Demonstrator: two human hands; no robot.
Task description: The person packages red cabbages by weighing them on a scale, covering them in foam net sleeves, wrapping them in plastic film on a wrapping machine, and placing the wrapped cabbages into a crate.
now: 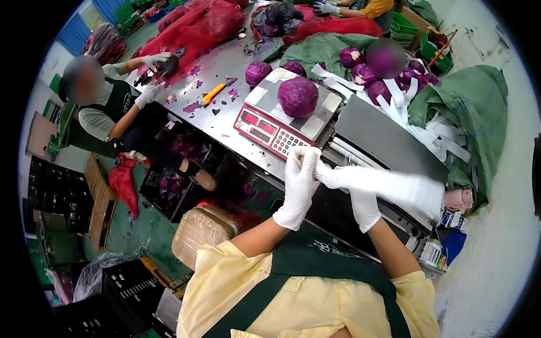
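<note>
My left hand, in a white glove, is closed in a pinch on the near end of a white strip in front of the scale. My right hand, gloved too, is partly covered by the strip; its fingers meet the left ones at that same end. The strip's far end swings out to the right and is blurred. Beyond my hands, a red cabbage rests on the platform of a digital weighing scale with lit red digits and a keypad. A grey machine stands right of the scale.
More red cabbages lie among white strips and green sacking. An orange-handled knife lies on the metal table among leaf scraps. A co-worker at left handles a cabbage. Black crates stand below.
</note>
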